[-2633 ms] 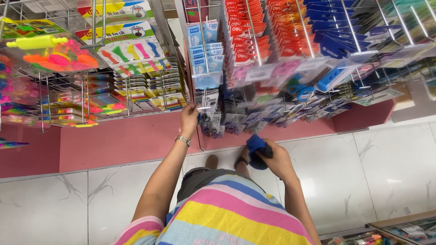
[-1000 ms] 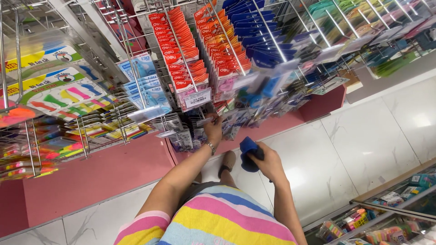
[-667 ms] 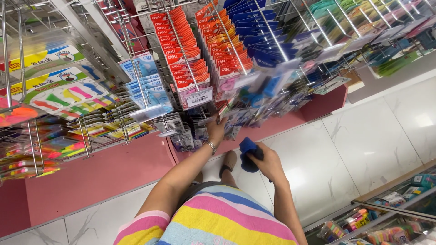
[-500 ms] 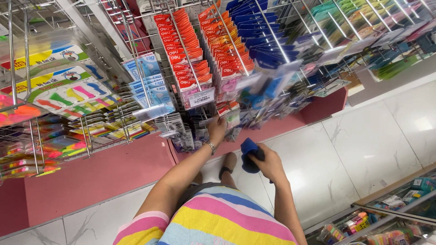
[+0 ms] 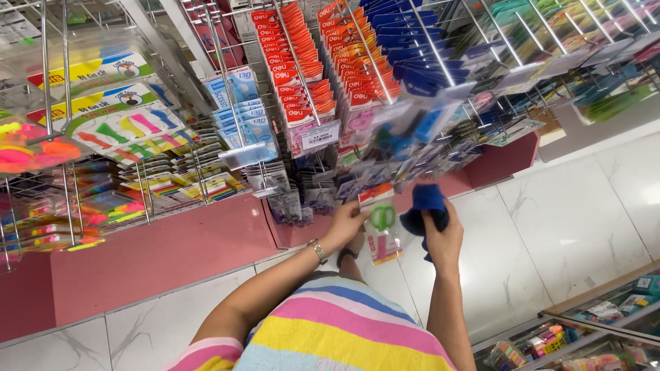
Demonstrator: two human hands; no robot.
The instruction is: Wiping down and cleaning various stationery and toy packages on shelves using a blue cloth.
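My left hand [image 5: 346, 221] holds a carded pack of green-handled scissors [image 5: 380, 224] just below the hanging racks, with a watch on that wrist. My right hand [image 5: 443, 232] grips a dark blue cloth [image 5: 425, 206] right beside the pack. Both hands are in front of my striped shirt, close under the lowest row of packaged goods on hooks.
Wire hooks carry red and orange packs [image 5: 297, 75], blue packs [image 5: 405, 48] and light blue packs [image 5: 237, 110]. Bright highlighter sets [image 5: 117, 130] hang at left. A pink base panel [image 5: 165, 254] runs under the racks. A low shelf of small goods [image 5: 584, 330] stands at lower right on white tile.
My left hand has come down from the lower hooks with the scissors pack in it. The right hand stays near with the blue cloth. The view has tilted slightly.
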